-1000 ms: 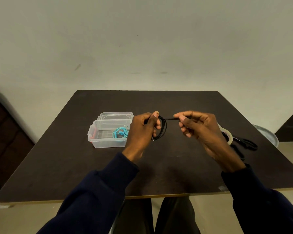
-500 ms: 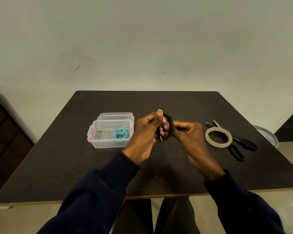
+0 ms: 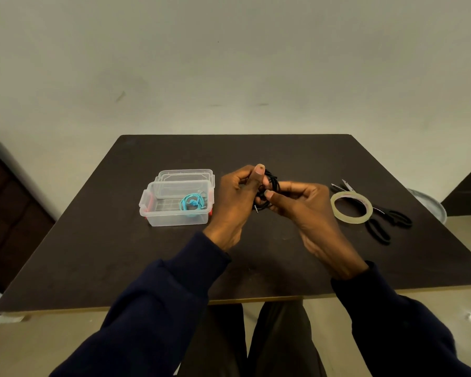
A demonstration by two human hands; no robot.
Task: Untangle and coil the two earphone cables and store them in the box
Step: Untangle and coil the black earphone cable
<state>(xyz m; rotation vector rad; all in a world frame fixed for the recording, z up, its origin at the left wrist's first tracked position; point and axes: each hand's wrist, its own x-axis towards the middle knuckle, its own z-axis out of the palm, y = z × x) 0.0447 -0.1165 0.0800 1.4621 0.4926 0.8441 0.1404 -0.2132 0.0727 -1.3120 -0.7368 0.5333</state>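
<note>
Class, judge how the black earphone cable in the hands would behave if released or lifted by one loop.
Probably floppy: the black cable bends into tight loops between the left hand and right hand. Likely light, since the strand looks thin. The coil may spring loose if released; nothing visibly ties it.

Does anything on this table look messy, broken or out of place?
Nothing much. The blue cable lies coiled inside the open box, with the lid just behind it. The left hand and right hand hold the coiled black cable. One slight oddity: the tape roll rests on the blades of the scissors.
</note>
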